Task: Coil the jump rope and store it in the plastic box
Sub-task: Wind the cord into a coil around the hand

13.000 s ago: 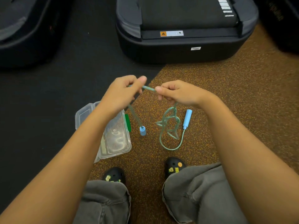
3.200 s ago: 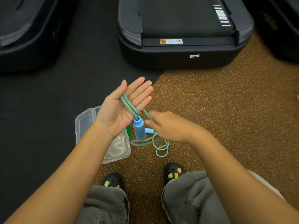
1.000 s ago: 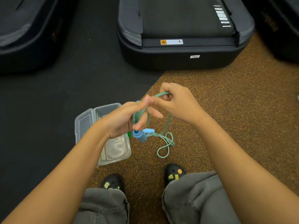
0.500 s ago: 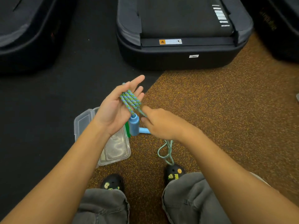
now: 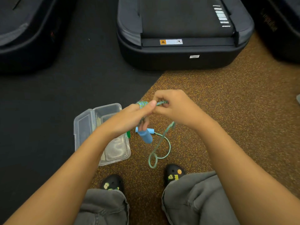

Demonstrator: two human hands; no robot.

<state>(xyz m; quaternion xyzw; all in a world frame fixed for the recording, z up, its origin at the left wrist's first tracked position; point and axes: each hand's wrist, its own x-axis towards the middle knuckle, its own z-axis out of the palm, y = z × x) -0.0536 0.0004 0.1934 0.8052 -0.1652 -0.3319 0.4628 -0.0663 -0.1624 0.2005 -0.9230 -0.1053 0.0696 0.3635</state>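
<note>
The blue-green jump rope (image 5: 159,143) is wound in several turns around the fingers of my left hand (image 5: 129,119), palm turned down. One blue handle (image 5: 146,137) hangs below that hand; the second blue handle (image 5: 151,131) lies on the floor behind it. My right hand (image 5: 173,108) pinches the rope just beyond the left fingertips. A slack loop trails from it down to the floor near my right shoe. The clear plastic box (image 5: 116,153) lies open on the floor under my left forearm, its lid (image 5: 82,127) folded out to the left.
A black treadmill (image 5: 181,34) stands ahead, with another dark machine (image 5: 27,30) at far left and one at far right. The floor is black matting on the left and speckled brown rubber (image 5: 227,103) on the right. My black shoes (image 5: 174,173) and grey trousers fill the bottom.
My left hand turned from palm-up to palm-down. My right hand rose from below the left palm to above the fingertips, carrying the rope over them. The loose loop on the floor has shortened.
</note>
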